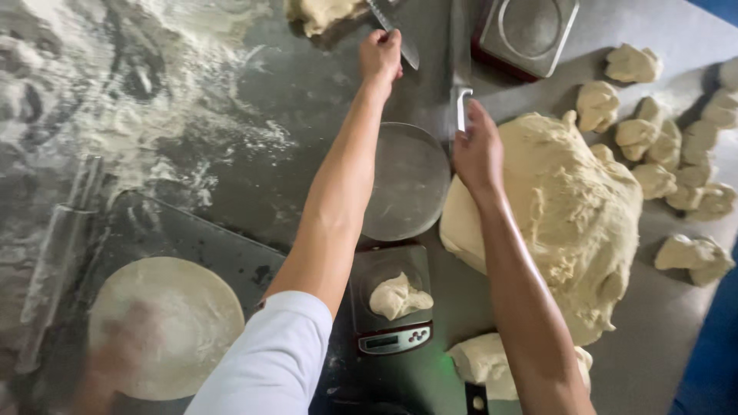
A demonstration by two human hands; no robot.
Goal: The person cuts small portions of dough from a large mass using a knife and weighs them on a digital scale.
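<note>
Fingers: left hand (380, 55) is curled shut around a knife (393, 31) far across the bench (307, 100); right hand (477, 150) is closed on the handle of a long blade (460, 69) just above the big dough.
Big dough: the mound (561, 215) lies right of centre, its left edge under the right wrist, touching the round plate's rim.
Doing it well: my judgement is that each blade wants a firm wrapped grip, edge turned away from the other arm, since the two arms sit near each other.
Flat round: a rolled disc (165, 327) rests on a dark board at lower left, a blurred hand of another person over it.
Round plate: the metal disc (406, 180) between the arms holds nothing.
Scale: the small scale (392, 307) carries one dough lump (398, 296).
Second scale: a pan (526, 31) at the top looks empty.
Cut pieces: portions (653, 146) sit clustered at right, well apart from the scale.
</note>
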